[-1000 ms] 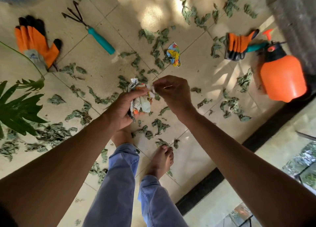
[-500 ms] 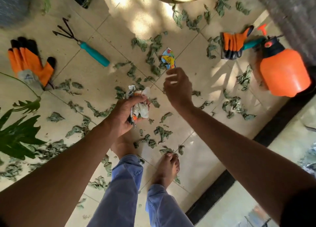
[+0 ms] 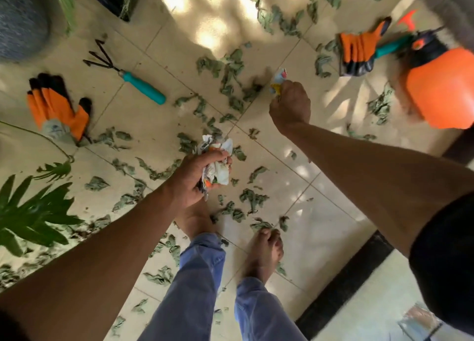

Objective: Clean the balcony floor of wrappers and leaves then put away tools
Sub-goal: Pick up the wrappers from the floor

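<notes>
My left hand (image 3: pixel 198 179) grips a crumpled bundle of wrappers (image 3: pixel 216 161) above the tiled floor (image 3: pixel 159 125). My right hand (image 3: pixel 289 107) reaches forward and pinches a colourful wrapper (image 3: pixel 278 81) at floor level. Dry green leaves (image 3: pixel 230 76) lie scattered all over the tiles. A hand rake with a teal handle (image 3: pixel 139 86) lies at the upper left. One orange glove (image 3: pixel 57 111) lies at the left, another orange glove (image 3: pixel 359 50) at the upper right beside an orange spray bottle (image 3: pixel 438 86).
A green potted plant's leaves (image 3: pixel 28 212) reach in from the left. A grey pot (image 3: pixel 18 19) stands at the top left. A teal tool handle (image 3: pixel 392 46) lies under the right glove. A black threshold strip (image 3: pixel 343 284) runs along the right. My bare feet (image 3: pixel 264 253) stand among leaves.
My right hand left the bundle, reached forward and closed its fingers on the colourful wrapper on the floor. My left hand kept hold of the wrapper bundle.
</notes>
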Demonstrator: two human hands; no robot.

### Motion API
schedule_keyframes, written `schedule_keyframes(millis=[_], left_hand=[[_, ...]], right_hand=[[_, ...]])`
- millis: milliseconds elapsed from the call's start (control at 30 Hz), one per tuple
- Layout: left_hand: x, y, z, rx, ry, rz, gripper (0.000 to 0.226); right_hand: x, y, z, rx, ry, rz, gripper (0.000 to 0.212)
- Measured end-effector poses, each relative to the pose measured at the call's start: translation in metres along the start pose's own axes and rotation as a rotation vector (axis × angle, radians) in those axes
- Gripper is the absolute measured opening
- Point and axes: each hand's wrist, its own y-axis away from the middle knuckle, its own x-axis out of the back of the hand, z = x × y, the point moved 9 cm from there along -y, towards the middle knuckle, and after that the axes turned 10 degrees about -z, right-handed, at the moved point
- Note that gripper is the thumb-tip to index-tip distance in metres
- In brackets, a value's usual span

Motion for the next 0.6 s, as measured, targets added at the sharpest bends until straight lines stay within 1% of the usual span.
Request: schedule_keyframes(millis=[67, 167, 267, 333, 433, 533, 600], left_hand=[[-0.021, 0.002, -0.003, 0.007, -0.015, -0.015, 0.027], [-0.057, 0.002, -0.006, 0.001, -0.028, -0.041, 0.014], [-0.102, 0.006, -0.008, 0.015, -0.015, -0.105, 0.001], [-0.131, 0.013, -0.009, 0.024, 0.006, -0.122, 0.008], [-0.158, 0.021, -0.010, 0.016, 0.010, -0.065, 0.013], [-0.176, 0.028, -0.019, 0.032, -0.007, -0.062, 0.015], [-0.183, 0.034, -0.031, 0.051, -0.008, -0.060, 0.023]], right_hand=[[0.018, 0.018, 0.017, -0.074, -0.127, 0.022, 0.032], [0.037, 0.058, 0.039, -0.132, -0.458, 0.042, 0.012], [0.050, 0.104, 0.054, -0.166, -0.774, 0.041, 0.014], [0.063, 0.135, 0.059, -0.165, -0.904, 0.040, 0.019], [0.086, 0.182, 0.061, -0.122, -0.948, 0.048, 0.024], [0.105, 0.223, 0.057, -0.021, -0.904, 0.071, 0.012], [0.108, 0.241, 0.061, -0.045, -0.861, 0.072, 0.008]])
